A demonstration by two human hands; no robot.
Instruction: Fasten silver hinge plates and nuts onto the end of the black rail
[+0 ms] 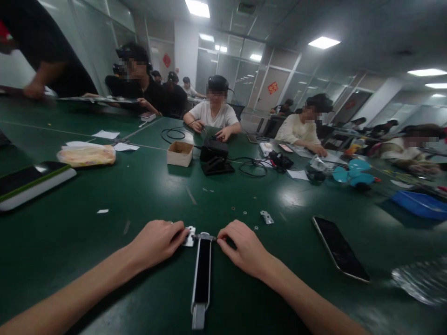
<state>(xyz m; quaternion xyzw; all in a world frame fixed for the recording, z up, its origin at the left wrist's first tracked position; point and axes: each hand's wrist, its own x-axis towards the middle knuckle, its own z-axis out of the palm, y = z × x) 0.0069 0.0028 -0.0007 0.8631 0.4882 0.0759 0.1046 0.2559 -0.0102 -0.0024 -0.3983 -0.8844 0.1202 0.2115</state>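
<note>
black bar (202, 274) nearest, left hand (161, 242) pinching plate (190, 236), right hand (243, 246) pin (213, 238); red sign (273, 88) illegible.

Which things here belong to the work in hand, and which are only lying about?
Seemingly in the work:
white plate, at the left hand
black-faced strip, by the right hand
loose plate, probably

Apparently lying about:
phone
clear plastic
paper scrap

White bracket (190, 237) beside slim black-and-silver bar (202, 272)

The single head-worn camera looks forward and down across a glossy green table (146, 190). The person's bare left hand (159, 242) and bare right hand (246, 249) appear near it; rectangular white ceiling lights (324, 43), far.
</note>
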